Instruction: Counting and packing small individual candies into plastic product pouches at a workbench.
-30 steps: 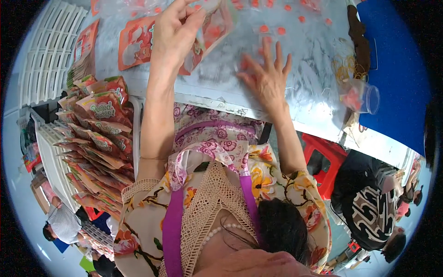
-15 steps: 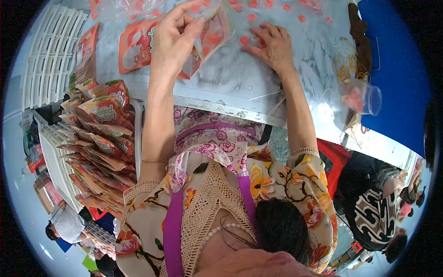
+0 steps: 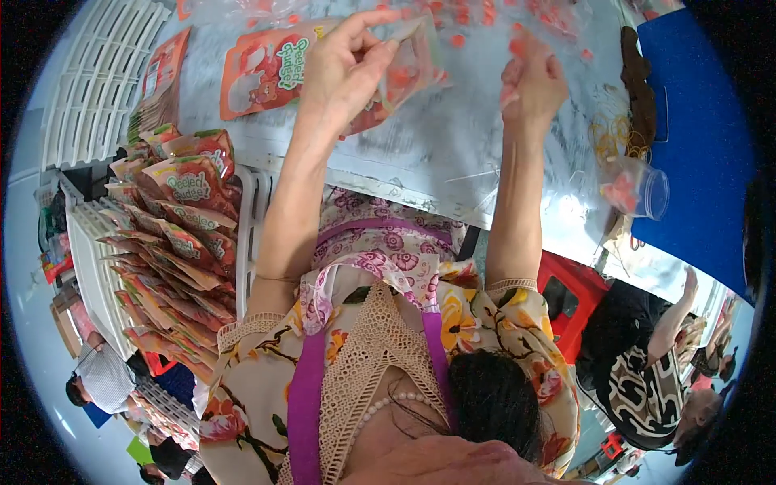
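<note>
My left hand (image 3: 356,69) pinches the top edge of a red-and-clear pouch (image 3: 400,81), tilted with red pieces showing inside through its clear side. My right hand (image 3: 533,85) is raised over the table to the right of the pouch, smeared by motion, its fingers curled with a red candy (image 3: 516,44) at the tips. More red candies (image 3: 458,40) lie scattered on the table beyond both hands. A printed flat pouch (image 3: 263,73) lies left of my left hand.
At the left, a white crate (image 3: 250,190) holds many filled pouches (image 3: 190,182); a stack of pouches (image 3: 158,93) stands beyond it. To the right are yellow rubber bands (image 3: 610,133), a tipped clear cup (image 3: 647,190), a blue board (image 3: 703,145) and a red stool (image 3: 570,295). Other people work behind.
My right hand has lifted from the tabletop and moved right, its fingers closing with a red candy at the tips. My left hand and the pouch have shifted right.
</note>
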`<control>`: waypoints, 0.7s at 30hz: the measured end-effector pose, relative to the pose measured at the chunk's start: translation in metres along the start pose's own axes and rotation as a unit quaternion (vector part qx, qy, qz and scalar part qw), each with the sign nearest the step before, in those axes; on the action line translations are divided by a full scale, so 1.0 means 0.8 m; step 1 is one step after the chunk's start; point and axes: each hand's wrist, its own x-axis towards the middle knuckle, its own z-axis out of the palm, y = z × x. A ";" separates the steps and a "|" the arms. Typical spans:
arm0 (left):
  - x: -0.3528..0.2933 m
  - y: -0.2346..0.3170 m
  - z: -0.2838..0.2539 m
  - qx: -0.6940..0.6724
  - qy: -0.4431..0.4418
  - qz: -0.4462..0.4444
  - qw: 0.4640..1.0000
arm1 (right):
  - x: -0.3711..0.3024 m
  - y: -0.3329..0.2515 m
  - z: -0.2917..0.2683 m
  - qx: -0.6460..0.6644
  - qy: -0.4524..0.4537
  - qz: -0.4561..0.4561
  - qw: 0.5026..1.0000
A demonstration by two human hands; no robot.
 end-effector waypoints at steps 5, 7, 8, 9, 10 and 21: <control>0.003 -0.001 0.016 0.035 0.011 0.018 0.999 | -0.053 -0.051 0.094 0.116 0.016 -0.106 0.987; 0.005 0.008 0.021 0.020 -0.006 -0.002 1.000 | -0.051 -0.035 0.103 0.412 -0.234 -0.176 0.863; 0.004 0.010 0.020 0.007 -0.012 -0.026 1.000 | -0.058 -0.036 0.103 0.414 -0.238 -0.172 0.862; 0.005 0.010 0.019 0.008 -0.007 -0.028 1.000 | -0.069 -0.038 0.101 0.224 -0.162 -0.146 0.950; 0.007 0.008 0.018 -0.012 0.001 -0.040 0.999 | -0.075 -0.038 0.101 0.023 -0.079 -0.113 0.990; 0.002 0.014 0.015 -0.017 0.009 -0.038 0.999 | -0.094 -0.050 0.101 0.024 -0.084 -0.148 0.985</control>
